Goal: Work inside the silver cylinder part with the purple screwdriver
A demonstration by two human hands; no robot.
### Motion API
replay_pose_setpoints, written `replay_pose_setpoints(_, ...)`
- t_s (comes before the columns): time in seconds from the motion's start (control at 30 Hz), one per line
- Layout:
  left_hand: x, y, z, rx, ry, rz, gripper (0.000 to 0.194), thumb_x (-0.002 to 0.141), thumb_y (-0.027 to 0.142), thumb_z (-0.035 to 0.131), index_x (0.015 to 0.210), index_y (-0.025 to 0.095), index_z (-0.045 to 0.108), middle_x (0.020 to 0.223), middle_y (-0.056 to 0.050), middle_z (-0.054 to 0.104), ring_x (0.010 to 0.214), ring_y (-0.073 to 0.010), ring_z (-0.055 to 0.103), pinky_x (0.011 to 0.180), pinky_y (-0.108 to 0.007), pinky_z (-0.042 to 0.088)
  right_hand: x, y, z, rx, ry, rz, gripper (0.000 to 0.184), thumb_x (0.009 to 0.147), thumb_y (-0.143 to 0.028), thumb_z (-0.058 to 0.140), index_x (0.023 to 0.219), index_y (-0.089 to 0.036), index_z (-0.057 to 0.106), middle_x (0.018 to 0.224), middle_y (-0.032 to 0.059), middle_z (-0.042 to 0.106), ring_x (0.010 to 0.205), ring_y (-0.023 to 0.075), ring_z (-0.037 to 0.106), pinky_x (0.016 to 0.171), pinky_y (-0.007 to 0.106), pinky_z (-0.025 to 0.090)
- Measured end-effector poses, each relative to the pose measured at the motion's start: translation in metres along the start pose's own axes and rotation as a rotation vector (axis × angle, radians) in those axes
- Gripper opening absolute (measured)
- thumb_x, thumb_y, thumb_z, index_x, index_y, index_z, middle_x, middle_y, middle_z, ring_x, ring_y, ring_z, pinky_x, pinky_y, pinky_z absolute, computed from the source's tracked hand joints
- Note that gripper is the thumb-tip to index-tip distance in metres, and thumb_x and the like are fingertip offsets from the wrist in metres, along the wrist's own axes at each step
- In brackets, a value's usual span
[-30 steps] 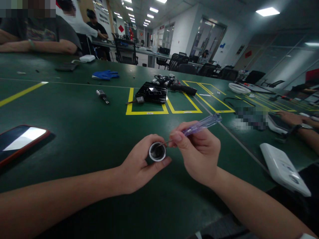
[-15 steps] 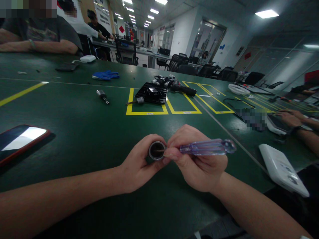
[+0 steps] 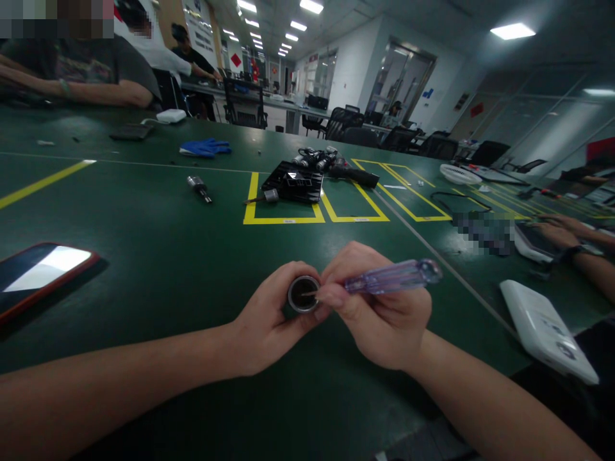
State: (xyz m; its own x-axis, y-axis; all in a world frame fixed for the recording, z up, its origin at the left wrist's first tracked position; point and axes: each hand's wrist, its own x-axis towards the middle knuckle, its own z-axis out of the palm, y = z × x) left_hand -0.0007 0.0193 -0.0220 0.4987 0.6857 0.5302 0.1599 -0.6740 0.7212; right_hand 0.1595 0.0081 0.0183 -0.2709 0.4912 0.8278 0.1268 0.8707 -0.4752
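Note:
My left hand (image 3: 269,320) is closed around a dark hollow cylinder with a metal rim (image 3: 303,310), its open end facing up toward me. Pinched in my right hand (image 3: 379,314) is a screwdriver with a clear purple handle (image 3: 394,277). The handle points right and slightly upward, while the thin shaft reaches left into the cylinder's mouth. Where the tip touches inside is too dark to make out. Both hands meet at the cylinder's right side, above the green table (image 3: 202,269).
A phone (image 3: 43,275) lies at the left, a white device (image 3: 548,330) at the right. Further back are a small metal part (image 3: 198,189), a blue glove (image 3: 205,148) and a black glossy pouch (image 3: 295,182). Another person's hands (image 3: 560,227) rest at the right; someone sits across the table.
The screwdriver's handle end has swung a little left and upward, with my right hand turning slightly. My left hand still holds the cylinder in nearly the same place.

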Motion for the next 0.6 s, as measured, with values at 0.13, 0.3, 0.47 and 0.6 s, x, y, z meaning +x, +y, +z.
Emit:
replay_pose_setpoints(0.13,0.001,0.003,-0.001,0.019,-0.003,-0.047,0.016,0.082,0.028,0.055,0.093,0.018,0.048,0.082,-0.002,0.056,0.072,-0.0146,0.055,0.064,-0.028,0.047,-0.001,0.001,0.0,0.016,0.027,0.057,0.004,0.076,-0.012,0.061,0.079,-0.016,0.06,0.067,0.002,0.061,0.063,0.0129,0.057,0.058,0.028,0.048)
replay_pose_setpoints(0.3,0.002,0.005,-0.001,0.059,-0.002,-0.039,0.015,0.082,0.028,0.054,0.091,0.018,0.048,0.082,-0.002,0.056,0.073,-0.0151,0.055,0.065,-0.028,0.047,0.0,-0.002,-0.002,0.014,0.016,0.072,0.002,0.078,-0.015,0.059,0.078,-0.017,0.059,0.067,0.0012,0.06,0.062,0.0126,0.057,0.057,0.028,0.047)
replay_pose_setpoints(0.47,0.003,-0.002,-0.002,0.153,0.016,0.006,0.016,0.082,0.028,0.054,0.093,0.018,0.048,0.083,-0.002,0.055,0.073,-0.0151,0.054,0.067,-0.029,0.046,0.001,-0.002,-0.005,-0.055,0.06,0.0,0.009,0.076,-0.01,0.059,0.081,-0.018,0.059,0.066,0.0002,0.058,0.059,0.0126,0.055,0.056,0.028,0.046)
replay_pose_setpoints(0.6,0.005,-0.006,-0.003,0.198,0.024,0.035,0.014,0.083,0.029,0.051,0.091,0.017,0.049,0.081,-0.002,0.055,0.071,-0.0155,0.053,0.064,-0.03,0.044,0.003,-0.003,-0.006,-0.141,-0.05,-0.05,0.007,0.077,-0.008,0.056,0.077,-0.015,0.056,0.066,0.0018,0.058,0.06,0.0123,0.054,0.058,0.029,0.046)
